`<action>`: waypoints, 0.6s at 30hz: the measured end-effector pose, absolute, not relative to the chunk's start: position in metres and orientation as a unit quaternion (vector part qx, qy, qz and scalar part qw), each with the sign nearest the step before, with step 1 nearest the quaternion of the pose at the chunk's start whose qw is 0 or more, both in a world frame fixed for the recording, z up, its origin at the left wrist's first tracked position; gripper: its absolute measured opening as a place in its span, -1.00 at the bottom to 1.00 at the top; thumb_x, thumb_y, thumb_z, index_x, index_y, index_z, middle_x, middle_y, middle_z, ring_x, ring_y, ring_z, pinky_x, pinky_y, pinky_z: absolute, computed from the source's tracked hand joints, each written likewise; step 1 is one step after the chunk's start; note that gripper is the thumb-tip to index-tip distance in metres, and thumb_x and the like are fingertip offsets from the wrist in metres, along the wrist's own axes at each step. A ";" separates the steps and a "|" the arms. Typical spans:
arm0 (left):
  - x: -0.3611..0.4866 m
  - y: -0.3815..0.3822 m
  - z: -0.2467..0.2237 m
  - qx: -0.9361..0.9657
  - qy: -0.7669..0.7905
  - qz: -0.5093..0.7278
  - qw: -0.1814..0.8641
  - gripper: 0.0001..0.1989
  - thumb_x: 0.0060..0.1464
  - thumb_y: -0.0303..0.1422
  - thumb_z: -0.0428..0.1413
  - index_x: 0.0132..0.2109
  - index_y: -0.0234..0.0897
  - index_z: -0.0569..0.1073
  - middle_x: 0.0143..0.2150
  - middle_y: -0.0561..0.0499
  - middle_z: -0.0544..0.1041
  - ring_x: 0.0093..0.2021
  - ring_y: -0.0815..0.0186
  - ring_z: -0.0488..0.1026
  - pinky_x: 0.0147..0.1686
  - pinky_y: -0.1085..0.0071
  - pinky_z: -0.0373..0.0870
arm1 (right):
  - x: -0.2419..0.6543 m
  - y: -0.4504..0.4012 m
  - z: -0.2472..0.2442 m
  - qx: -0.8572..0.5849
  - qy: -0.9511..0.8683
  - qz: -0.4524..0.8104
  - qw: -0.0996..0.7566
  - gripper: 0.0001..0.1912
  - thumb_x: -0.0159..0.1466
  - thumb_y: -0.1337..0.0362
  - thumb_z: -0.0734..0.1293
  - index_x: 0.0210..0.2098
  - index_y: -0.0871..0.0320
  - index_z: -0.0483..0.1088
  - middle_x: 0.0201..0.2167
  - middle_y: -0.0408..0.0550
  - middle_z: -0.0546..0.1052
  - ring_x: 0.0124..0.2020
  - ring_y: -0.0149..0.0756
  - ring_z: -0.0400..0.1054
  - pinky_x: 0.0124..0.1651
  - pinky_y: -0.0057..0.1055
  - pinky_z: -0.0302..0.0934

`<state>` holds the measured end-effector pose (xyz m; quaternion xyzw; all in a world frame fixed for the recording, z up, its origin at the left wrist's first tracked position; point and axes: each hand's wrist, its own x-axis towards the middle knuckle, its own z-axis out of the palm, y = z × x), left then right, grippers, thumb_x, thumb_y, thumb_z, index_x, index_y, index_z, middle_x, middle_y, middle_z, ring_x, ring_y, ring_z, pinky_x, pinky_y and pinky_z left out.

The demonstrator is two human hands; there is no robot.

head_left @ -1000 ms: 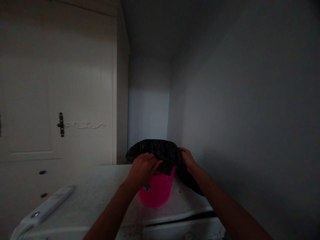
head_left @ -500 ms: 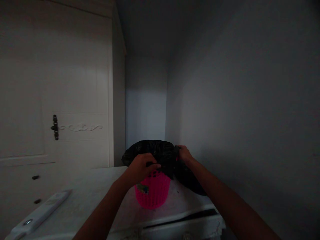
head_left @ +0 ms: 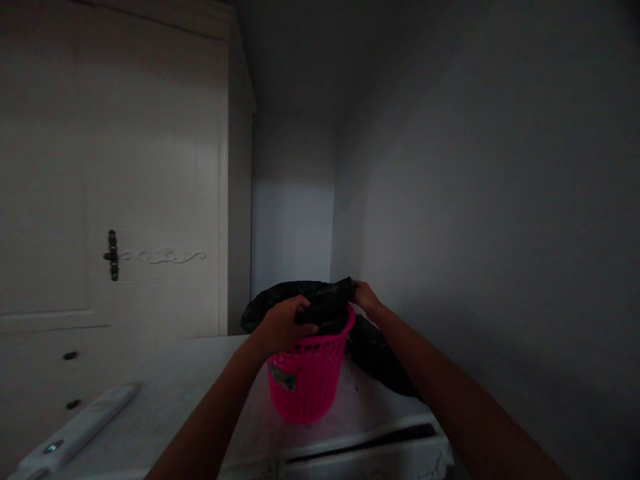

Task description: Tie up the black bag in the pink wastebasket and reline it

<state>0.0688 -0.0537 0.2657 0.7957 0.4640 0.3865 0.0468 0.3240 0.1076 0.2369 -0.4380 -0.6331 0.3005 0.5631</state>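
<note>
A pink plastic basket (head_left: 306, 387) with a slotted wall stands on a white cabinet top, a small label on its left side. A black plastic bag (head_left: 327, 310) lies in its mouth and bulges over the far left rim. My left hand (head_left: 287, 325) is at the near left rim, fingers curled on the bag. At the right, my right hand (head_left: 367, 299) pinches a raised edge of the bag above the rim. Its fingertips are partly hidden by the plastic.
More black plastic (head_left: 383, 360) lies on the cabinet top (head_left: 200, 387) right of the basket. A long white device (head_left: 77, 427) rests at the front left. Below the front edge a drawer (head_left: 370, 460) shows a dark gap. A white wardrobe (head_left: 165, 167) stands left, a wall (head_left: 475, 200) right.
The bag's near right part has been lifted off the basket's outside, so the pink rim now shows. My right hand has risen slightly with the bag edge; my left hand has shifted slightly left and up.
</note>
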 end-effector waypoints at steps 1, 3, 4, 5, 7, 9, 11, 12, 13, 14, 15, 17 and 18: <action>0.067 -0.056 0.265 0.786 0.464 0.406 0.051 -0.68 -0.02 -0.23 0.31 -0.08 -0.16 0.58 -0.16 -0.01 0.65 -0.17 0.16 0.59 -0.16 0.27 0.46 | 0.322 0.109 0.242 -0.425 -0.637 0.303 0.568 -0.76 0.06 0.20 0.34 -0.39 0.19 0.60 -0.44 -0.02 0.63 -0.32 -0.19 0.46 -0.25 -0.34 0.34; 0.062 -0.061 0.262 0.760 0.459 0.457 0.049 -0.67 0.03 -0.16 0.29 -0.07 -0.16 0.60 -0.12 -0.04 0.65 -0.11 0.14 0.58 -0.07 0.21 0.47 | 0.318 0.110 0.253 -0.386 -0.647 0.307 0.581 -0.72 0.06 0.18 0.35 -0.32 0.19 0.61 -0.36 -0.04 0.65 -0.27 -0.21 0.46 -0.17 -0.33 0.35; 0.058 -0.064 0.260 0.749 0.450 0.485 0.045 -0.68 0.06 -0.14 0.27 -0.07 -0.16 0.60 -0.11 -0.04 0.64 -0.09 0.14 0.57 -0.03 0.19 0.46 | 0.315 0.110 0.259 -0.362 -0.653 0.309 0.589 -0.70 0.06 0.17 0.36 -0.29 0.19 0.62 -0.33 -0.06 0.65 -0.25 -0.22 0.46 -0.12 -0.32 0.35; 0.053 -0.066 0.256 0.736 0.439 0.514 0.040 -0.69 0.10 -0.11 0.24 -0.08 -0.15 0.61 -0.11 -0.05 0.63 -0.07 0.14 0.57 0.01 0.17 0.46 | 0.313 0.110 0.264 -0.338 -0.658 0.312 0.597 -0.68 0.06 0.17 0.37 -0.26 0.19 0.62 -0.32 -0.07 0.65 -0.23 -0.23 0.46 -0.09 -0.31 0.35; 0.043 -0.069 0.246 0.684 0.435 0.585 0.009 -0.67 0.17 -0.05 0.17 -0.10 -0.16 0.61 -0.09 -0.07 0.61 -0.03 0.13 0.55 0.07 0.13 0.45 | 0.309 0.112 0.273 -0.307 -0.668 0.313 0.602 -0.65 0.07 0.17 0.37 -0.21 0.19 0.63 -0.31 -0.08 0.65 -0.23 -0.23 0.46 -0.06 -0.30 0.34; 0.033 -0.067 0.232 0.578 0.476 0.661 -0.032 -0.56 0.15 0.02 0.17 -0.02 -0.19 0.58 0.01 -0.14 0.57 0.05 0.05 0.51 0.13 0.03 0.42 | 0.306 0.114 0.279 -0.328 -0.679 0.295 0.587 -0.64 0.11 0.20 0.34 -0.16 0.18 0.62 -0.29 -0.08 0.65 -0.21 -0.23 0.47 -0.06 -0.31 0.35; 0.024 -0.060 0.217 0.461 0.529 0.712 -0.012 -0.35 0.07 0.09 0.21 0.15 -0.24 0.47 0.17 -0.25 0.48 0.19 -0.06 0.42 0.19 -0.06 0.37 | 0.306 0.119 0.282 -0.403 -0.686 0.253 0.550 -0.65 0.16 0.24 0.31 -0.12 0.16 0.60 -0.25 -0.06 0.65 -0.19 -0.22 0.49 -0.08 -0.32 0.35; 0.021 -0.056 0.210 0.421 0.547 0.723 0.037 -0.24 0.05 0.12 0.22 0.25 -0.26 0.39 0.25 -0.30 0.42 0.27 -0.09 0.37 0.23 -0.09 0.33 | 0.306 0.121 0.282 -0.446 -0.685 0.232 0.528 -0.68 0.18 0.25 0.30 -0.14 0.15 0.60 -0.26 -0.03 0.65 -0.18 -0.20 0.50 -0.09 -0.32 0.35; 0.019 -0.053 0.204 0.392 0.557 0.725 0.105 -0.16 0.05 0.15 0.21 0.32 -0.27 0.30 0.32 -0.33 0.36 0.33 -0.11 0.31 0.27 -0.10 0.29 | 0.307 0.124 0.282 -0.485 -0.681 0.214 0.506 -0.72 0.20 0.26 0.30 -0.19 0.16 0.60 -0.29 0.01 0.65 -0.19 -0.18 0.51 -0.11 -0.31 0.36; 0.018 -0.049 0.199 0.372 0.557 0.720 0.182 -0.13 0.07 0.18 0.18 0.36 -0.25 0.24 0.36 -0.33 0.33 0.37 -0.11 0.28 0.29 -0.12 0.25 | 0.308 0.126 0.281 -0.513 -0.678 0.204 0.485 -0.78 0.20 0.26 0.31 -0.26 0.18 0.59 -0.35 0.05 0.64 -0.22 -0.15 0.51 -0.13 -0.30 0.36; 0.018 -0.047 0.196 0.358 0.549 0.709 0.260 -0.14 0.11 0.19 0.14 0.37 -0.22 0.22 0.38 -0.31 0.33 0.38 -0.10 0.27 0.31 -0.14 0.22 | 0.309 0.128 0.279 -0.530 -0.679 0.200 0.466 -0.82 0.20 0.27 0.33 -0.35 0.20 0.58 -0.42 0.08 0.61 -0.25 -0.12 0.52 -0.17 -0.29 0.36; 0.020 -0.044 0.193 0.339 0.512 0.688 0.387 -0.26 0.19 0.19 0.04 0.34 -0.15 0.28 0.35 -0.23 0.40 0.34 -0.06 0.35 0.32 -0.16 0.19 | 0.311 0.129 0.275 -0.542 -0.692 0.198 0.434 -0.83 0.17 0.27 0.37 -0.50 0.21 0.52 -0.55 0.10 0.55 -0.33 -0.09 0.51 -0.25 -0.29 0.35; 0.022 -0.044 0.193 0.335 0.486 0.685 0.427 -0.34 0.22 0.15 0.02 0.31 -0.12 0.33 0.32 -0.19 0.45 0.30 -0.02 0.40 0.32 -0.14 0.20 | 0.310 0.129 0.272 -0.541 -0.704 0.193 0.417 -0.82 0.16 0.26 0.38 -0.53 0.21 0.50 -0.58 0.09 0.54 -0.35 -0.09 0.50 -0.27 -0.30 0.34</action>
